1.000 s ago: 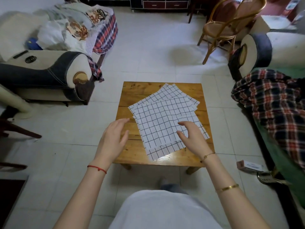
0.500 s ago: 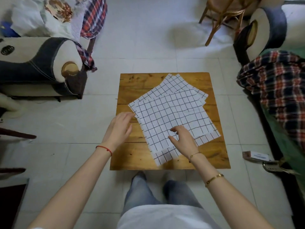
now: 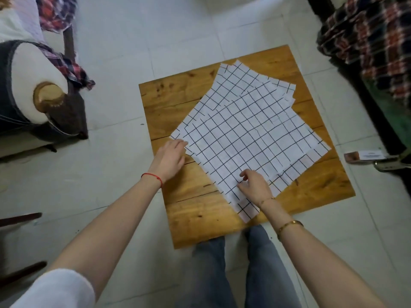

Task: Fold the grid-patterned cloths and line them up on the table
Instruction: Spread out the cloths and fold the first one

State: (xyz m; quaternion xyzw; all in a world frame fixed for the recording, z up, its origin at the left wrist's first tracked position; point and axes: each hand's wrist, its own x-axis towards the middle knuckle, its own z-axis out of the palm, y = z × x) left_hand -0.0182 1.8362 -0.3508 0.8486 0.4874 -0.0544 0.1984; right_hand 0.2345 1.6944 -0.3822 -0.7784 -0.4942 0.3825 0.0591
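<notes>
Top grid cloth [image 3: 240,134] spreads toward 1 o'clock from both hands; diagonal on table [image 3: 195,210]. Left hand [image 3: 170,160] rests, fingers extended, on its 9 o'clock corner; right hand [image 3: 253,186] pinches the 6 o'clock edge, nearer.

- The left hand [image 3: 170,160] now reaches the left corner of the cloths [image 3: 244,134].
- The right hand [image 3: 255,187] now rests with curled fingers on their near edge.
</notes>
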